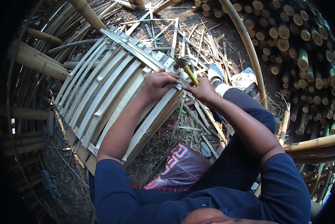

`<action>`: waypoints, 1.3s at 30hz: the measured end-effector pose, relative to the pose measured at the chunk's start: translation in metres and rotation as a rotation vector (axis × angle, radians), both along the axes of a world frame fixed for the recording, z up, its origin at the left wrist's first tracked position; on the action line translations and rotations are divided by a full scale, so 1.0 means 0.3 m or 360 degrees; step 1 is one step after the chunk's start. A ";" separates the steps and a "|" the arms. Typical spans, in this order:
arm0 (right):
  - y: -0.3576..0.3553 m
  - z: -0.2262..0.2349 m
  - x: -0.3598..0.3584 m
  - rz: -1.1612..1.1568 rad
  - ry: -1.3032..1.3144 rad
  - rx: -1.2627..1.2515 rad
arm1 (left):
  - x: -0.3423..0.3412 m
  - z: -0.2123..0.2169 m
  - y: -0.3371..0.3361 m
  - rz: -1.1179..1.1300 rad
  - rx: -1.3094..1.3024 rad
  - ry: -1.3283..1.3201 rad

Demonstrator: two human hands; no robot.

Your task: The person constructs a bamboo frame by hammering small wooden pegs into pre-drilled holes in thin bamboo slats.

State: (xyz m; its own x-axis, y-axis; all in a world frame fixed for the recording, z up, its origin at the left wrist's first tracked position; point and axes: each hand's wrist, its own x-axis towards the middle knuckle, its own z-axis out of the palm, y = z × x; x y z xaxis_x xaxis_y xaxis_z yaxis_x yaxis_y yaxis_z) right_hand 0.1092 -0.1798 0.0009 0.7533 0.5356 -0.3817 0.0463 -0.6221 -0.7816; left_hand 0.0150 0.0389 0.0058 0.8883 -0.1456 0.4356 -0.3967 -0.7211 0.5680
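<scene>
A slatted panel of split bamboo strips lies in front of me on a wooden base, with a cross strip along its far edge. My left hand is at the panel's far right corner, its fingers bent and pinched together by the strip ends; what they hold is too small to make out. Beside it, my right hand is closed around the yellow handle of a hammer. The hammer's metal head points up and left, above the corner. My right thumb reaches to the end of the nearest strip.
Cut bamboo poles are stacked at the far right behind a bent bamboo rail. Bamboo scraps litter the ground. A red printed sack lies by my legs. Thick bamboo posts stand at left.
</scene>
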 end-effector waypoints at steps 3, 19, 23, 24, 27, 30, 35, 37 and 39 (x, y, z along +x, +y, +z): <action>-0.003 -0.004 0.010 0.0053 -0.0031 -0.0039 | 0.001 -0.001 -0.004 0.0006 -0.0005 0.0009; 0.029 0.066 -0.006 0.0026 -0.0031 -0.0146 | -0.003 0.017 -0.020 0.0032 0.0141 -0.0039; 0.038 0.081 0.000 0.0042 -0.0028 -0.0155 | -0.004 0.041 -0.028 0.0153 -0.0127 0.0023; 0.044 0.087 0.003 0.0053 -0.0019 -0.0147 | 0.002 0.043 -0.016 0.0194 -0.0087 -0.0013; 0.050 0.095 0.014 0.0006 0.0046 -0.0134 | 0.019 0.059 -0.003 0.0331 0.0020 -0.0047; 0.041 0.102 0.014 0.0026 0.0011 -0.0111 | 0.055 0.076 0.018 0.0331 0.0135 0.0060; 0.030 0.134 0.012 0.0076 0.0069 -0.0094 | 0.172 0.108 0.047 0.0605 0.0269 0.0047; 0.036 0.151 0.004 0.0091 0.0086 -0.0089 | 0.201 0.079 0.050 0.0727 0.0250 0.0020; 0.044 0.152 -0.008 0.0104 0.0109 -0.0063 | 0.211 0.016 0.088 0.0783 0.0316 0.0049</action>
State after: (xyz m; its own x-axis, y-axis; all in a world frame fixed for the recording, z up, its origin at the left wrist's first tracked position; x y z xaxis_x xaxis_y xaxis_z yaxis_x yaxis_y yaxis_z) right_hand 0.1067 -0.1665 0.0466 0.6888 0.5661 -0.4529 0.0352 -0.6500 -0.7591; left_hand 0.0782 0.0652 0.0107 0.8844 0.2147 0.4145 0.0304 -0.9126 0.4078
